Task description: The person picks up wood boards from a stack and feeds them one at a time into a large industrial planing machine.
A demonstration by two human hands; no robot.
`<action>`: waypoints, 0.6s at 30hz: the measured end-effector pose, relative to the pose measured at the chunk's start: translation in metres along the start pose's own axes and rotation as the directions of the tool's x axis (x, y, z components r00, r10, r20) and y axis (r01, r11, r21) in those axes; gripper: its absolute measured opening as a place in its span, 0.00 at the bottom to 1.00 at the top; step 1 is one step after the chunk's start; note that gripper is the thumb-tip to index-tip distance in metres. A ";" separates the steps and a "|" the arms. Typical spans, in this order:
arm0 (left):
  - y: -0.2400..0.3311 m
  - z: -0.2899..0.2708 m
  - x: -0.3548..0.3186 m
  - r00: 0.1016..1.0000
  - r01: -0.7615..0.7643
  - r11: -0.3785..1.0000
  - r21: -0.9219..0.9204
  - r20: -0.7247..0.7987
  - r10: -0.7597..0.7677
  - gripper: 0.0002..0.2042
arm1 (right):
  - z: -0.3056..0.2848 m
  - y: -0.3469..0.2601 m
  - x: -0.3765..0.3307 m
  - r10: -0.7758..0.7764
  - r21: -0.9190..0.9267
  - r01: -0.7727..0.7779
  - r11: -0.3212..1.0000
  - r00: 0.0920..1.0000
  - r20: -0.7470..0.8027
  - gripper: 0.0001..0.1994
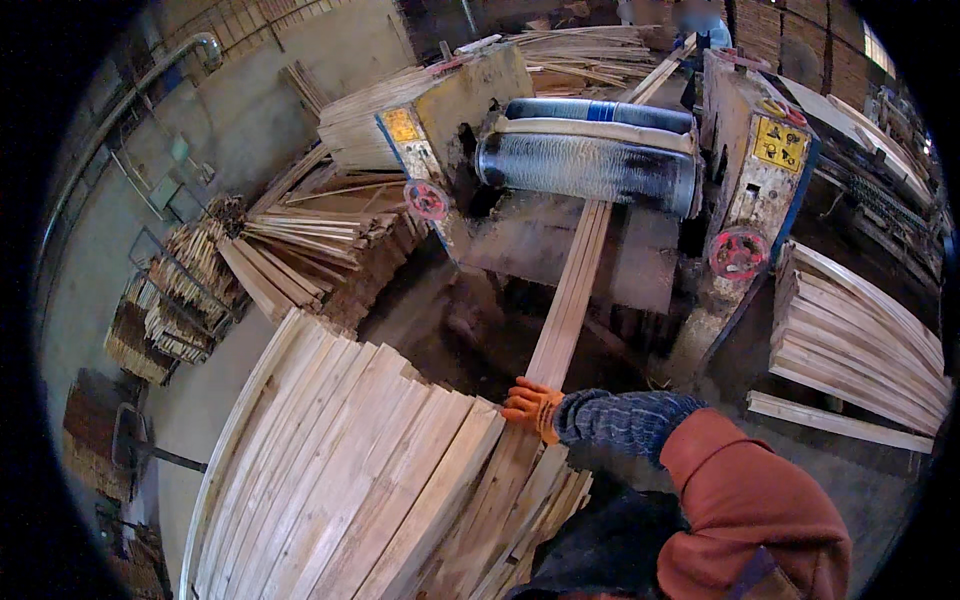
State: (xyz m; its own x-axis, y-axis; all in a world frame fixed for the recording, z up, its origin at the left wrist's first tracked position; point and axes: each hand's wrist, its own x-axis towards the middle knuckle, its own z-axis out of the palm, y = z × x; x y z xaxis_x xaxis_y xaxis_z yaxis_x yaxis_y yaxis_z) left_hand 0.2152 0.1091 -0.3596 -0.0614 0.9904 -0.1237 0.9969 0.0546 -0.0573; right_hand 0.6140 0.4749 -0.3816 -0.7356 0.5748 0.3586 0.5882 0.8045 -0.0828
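One machine (600, 190) with two red handwheels (738, 252) and one roller (590, 165) takes one long plank (570, 300). Right hand (533, 405), orange-gloved, grasps the plank's near end above the plank stack (340, 480). Left hand unseen.

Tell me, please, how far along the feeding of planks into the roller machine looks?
Done: a plank stack lies right of the machine. In hand: the gloved right hand steadies one long plank at the roller. Left: the big stack beside it.
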 end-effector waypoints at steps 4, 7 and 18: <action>-0.006 0.002 -0.001 1.000 -0.016 1.000 -0.010 -0.020 0.016 0.39 | 0.006 0.001 -0.001 0.057 -0.011 -0.057 0.998 0.996 0.061 0.40; -0.010 0.004 -0.001 0.999 -0.026 1.000 -0.015 -0.039 0.025 0.40 | 0.004 0.002 -0.001 0.073 -0.058 -0.071 0.996 0.996 0.042 0.40; -0.026 0.011 -0.001 0.996 -0.057 0.998 0.004 -0.073 0.058 0.40 | -0.012 0.004 -0.004 0.120 -0.034 -0.117 0.993 0.984 0.131 0.39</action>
State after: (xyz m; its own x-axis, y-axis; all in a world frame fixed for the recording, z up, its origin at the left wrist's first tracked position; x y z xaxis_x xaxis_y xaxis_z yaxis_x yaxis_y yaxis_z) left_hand 0.1888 0.1051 -0.3689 -0.0001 0.9985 -0.0542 0.9985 -0.0028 -0.0540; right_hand 0.6230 0.4743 -0.3721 -0.6972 0.6820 0.2210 0.6812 0.7262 -0.0922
